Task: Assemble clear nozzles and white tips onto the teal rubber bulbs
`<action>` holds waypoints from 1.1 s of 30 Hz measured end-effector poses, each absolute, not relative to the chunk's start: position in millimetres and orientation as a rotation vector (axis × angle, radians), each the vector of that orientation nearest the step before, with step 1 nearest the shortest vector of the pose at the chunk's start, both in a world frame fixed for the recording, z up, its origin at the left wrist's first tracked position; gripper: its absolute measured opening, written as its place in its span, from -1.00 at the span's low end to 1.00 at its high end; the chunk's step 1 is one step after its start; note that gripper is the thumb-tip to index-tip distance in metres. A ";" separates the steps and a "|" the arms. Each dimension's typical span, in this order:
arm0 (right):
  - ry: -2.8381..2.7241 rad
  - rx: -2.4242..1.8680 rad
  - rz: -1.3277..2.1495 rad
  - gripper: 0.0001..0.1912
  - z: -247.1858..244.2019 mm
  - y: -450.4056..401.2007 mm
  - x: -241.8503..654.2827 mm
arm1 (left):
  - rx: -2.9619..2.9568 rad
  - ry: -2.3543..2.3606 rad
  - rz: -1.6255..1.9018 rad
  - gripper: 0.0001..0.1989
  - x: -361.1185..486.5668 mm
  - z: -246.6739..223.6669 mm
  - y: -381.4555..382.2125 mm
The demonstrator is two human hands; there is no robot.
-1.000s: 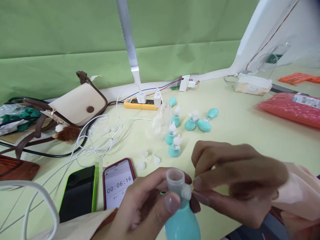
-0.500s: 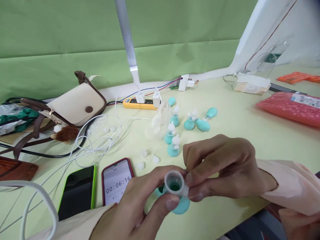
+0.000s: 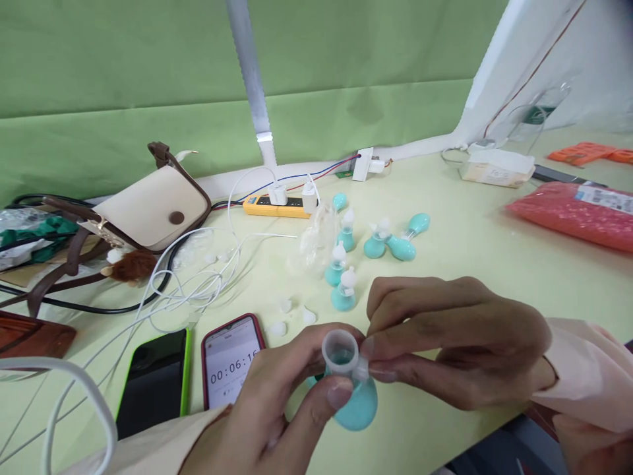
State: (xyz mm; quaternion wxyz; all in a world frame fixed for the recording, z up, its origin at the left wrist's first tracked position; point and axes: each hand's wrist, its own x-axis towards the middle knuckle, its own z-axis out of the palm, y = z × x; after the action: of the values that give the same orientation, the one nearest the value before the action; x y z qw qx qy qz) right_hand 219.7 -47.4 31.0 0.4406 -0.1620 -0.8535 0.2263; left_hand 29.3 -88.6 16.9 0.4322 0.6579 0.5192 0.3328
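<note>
Between the thumb and fingers of my left hand (image 3: pixel 291 396) is a teal squeeze bulb (image 3: pixel 359 406) with an open, translucent plastic collar (image 3: pixel 341 349) facing up towards me. A small clear piece (image 3: pixel 362 368) sticks out from the collar's right side. My right hand (image 3: pixel 455 340) pinches at this piece with thumb and forefinger; its fingertips partly hide it. Beyond my hands stand several similar bulbs with white nozzles, the nearest bulb (image 3: pixel 343 297) just past my knuckles. Loose white nozzle tips (image 3: pixel 309 315) lie left of them. Something teal and dark behind my left thumb is mostly hidden.
On the left lie a green-cased phone (image 3: pixel 155 376), a red-cased phone (image 3: pixel 232 356) showing a timer, tangled white cables (image 3: pixel 198 290) and a cream handbag (image 3: pixel 153 208). A yellow power strip (image 3: pixel 277 206) sits at the back, a pink package (image 3: pixel 568 211) at the right.
The bulb has tilted, so more of its teal body shows below the collar. My right hand has turned and shifted slightly right, still pinching at the collar's side.
</note>
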 end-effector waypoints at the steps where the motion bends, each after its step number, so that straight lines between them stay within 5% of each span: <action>1: -2.088 -0.406 0.580 -0.94 29.5 -47.6 219.5 | 1.666 1.232 0.851 -0.81 28.3 16.1 -86.1; 19: -2.099 -0.289 0.761 -0.92 31.6 -37.0 224.5 | 1.386 0.762 0.615 -0.75 23.9 18.6 -71.7; 33: -2.329 -0.445 0.205 -0.98 35.2 -50.6 226.2 | 1.203 0.968 0.882 -0.78 30.5 10.1 -84.2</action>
State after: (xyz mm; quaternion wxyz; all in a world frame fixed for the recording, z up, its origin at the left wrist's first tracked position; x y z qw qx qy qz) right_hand 226.2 -50.6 35.2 0.3717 -0.1737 -0.9084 0.0801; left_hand 30.5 -84.2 10.1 0.6302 0.5253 0.4226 0.3852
